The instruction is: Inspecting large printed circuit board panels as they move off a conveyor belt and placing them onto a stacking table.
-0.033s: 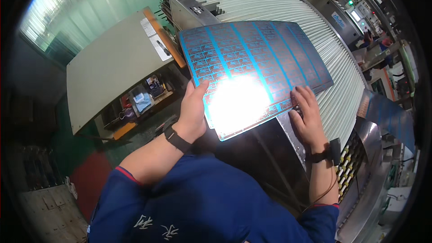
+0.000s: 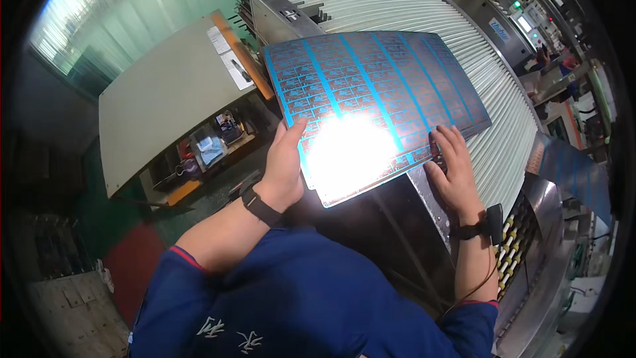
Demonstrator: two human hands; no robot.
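Note:
A large circuit board panel (image 2: 411, 86), dark copper-brown with bright blue bands and rows of fine patterns, is tilted in front of me. A strong white glare hides part of its near left area. My left hand (image 2: 281, 169) grips the panel's left edge, thumb on top and the other fingers hidden beneath. At the near right edge, my right hand (image 2: 456, 172) is closed on the panel, fingertips on its upper face and thumb by the rim. Beneath the panel's far and right parts lies a conveyor of pale rollers (image 2: 500, 106).
To the left stands a grey-topped table (image 2: 159, 86) with papers (image 2: 235, 69), a pen and a cluttered shelf below. Another blue-banded panel (image 2: 576, 172) is at the right, near small yellow-and-white rollers (image 2: 509, 252). A machine with a lit screen (image 2: 525, 23) stands at the far right.

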